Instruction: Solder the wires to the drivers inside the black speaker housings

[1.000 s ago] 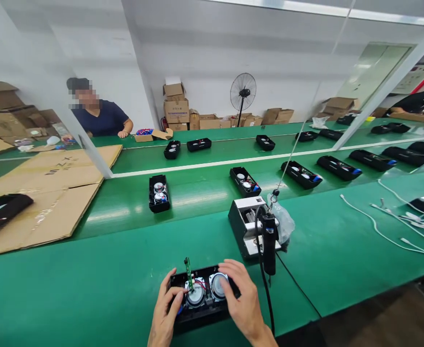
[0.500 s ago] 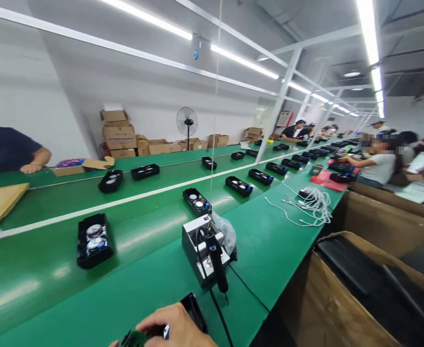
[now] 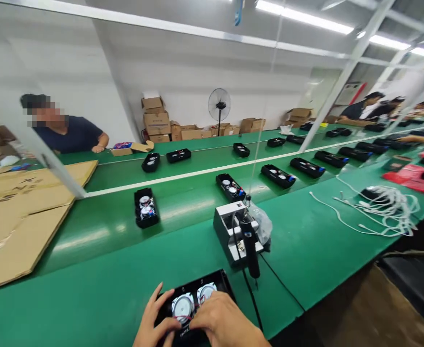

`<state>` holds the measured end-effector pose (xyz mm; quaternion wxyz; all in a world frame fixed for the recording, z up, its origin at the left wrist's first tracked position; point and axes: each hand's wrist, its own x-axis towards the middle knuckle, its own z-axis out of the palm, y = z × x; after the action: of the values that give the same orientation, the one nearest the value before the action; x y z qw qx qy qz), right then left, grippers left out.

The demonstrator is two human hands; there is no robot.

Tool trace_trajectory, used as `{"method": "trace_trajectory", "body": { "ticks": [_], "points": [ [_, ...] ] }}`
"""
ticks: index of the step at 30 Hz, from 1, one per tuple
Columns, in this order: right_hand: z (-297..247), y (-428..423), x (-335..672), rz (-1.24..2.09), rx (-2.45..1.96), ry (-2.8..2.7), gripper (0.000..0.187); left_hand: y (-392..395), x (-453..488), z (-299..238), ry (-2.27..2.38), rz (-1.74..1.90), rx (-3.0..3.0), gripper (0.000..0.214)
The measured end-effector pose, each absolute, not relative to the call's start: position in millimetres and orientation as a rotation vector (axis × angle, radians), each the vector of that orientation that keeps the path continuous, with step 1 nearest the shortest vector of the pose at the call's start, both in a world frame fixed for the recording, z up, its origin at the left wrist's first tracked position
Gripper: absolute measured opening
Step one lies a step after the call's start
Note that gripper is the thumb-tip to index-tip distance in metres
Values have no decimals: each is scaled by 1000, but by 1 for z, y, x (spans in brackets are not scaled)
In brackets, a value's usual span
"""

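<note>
A black speaker housing [image 3: 212, 282] with two round silver drivers lies on the green bench at the bottom of the view. My left hand [image 3: 152, 323] rests on its left end, fingers spread along the edge by the left driver. My right hand [image 3: 222, 323] lies over the housing's near right part, fingers bent down onto it below the right driver. A red wire shows between my hands. What my right fingers pinch is hidden.
A hanging black electric screwdriver [image 3: 250, 248] dangles over a small white-and-black box [image 3: 224, 226]. More housings [image 3: 145, 207] ride the belt. Flat cardboard [image 3: 23, 212] lies left, white cables [image 3: 374, 207] right. A person in a dark shirt [image 3: 70, 135] sits opposite.
The view swung right and up, then back down to the bench. The upright green circuit board seen a second ago no longer stands above the housing; both hands now press onto it.
</note>
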<state>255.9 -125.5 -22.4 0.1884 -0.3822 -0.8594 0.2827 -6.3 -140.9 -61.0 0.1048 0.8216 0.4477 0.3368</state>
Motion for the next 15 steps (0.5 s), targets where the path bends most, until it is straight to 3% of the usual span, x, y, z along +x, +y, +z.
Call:
{"method": "trace_trajectory", "body": {
  "ticks": [2,7,15],
  "points": [
    [-16,-130,253,771,-1090,-2438,37,-150,-3,-56,1357,839,2534,23],
    [-1,-135,254,724,-1149,-2467,41,-158,8,-64,1402,657,2693,43],
    [3,-135,250,790,-1090,-2502,41,-154,15,-67,1371,662,2675,31]
  ]
}}
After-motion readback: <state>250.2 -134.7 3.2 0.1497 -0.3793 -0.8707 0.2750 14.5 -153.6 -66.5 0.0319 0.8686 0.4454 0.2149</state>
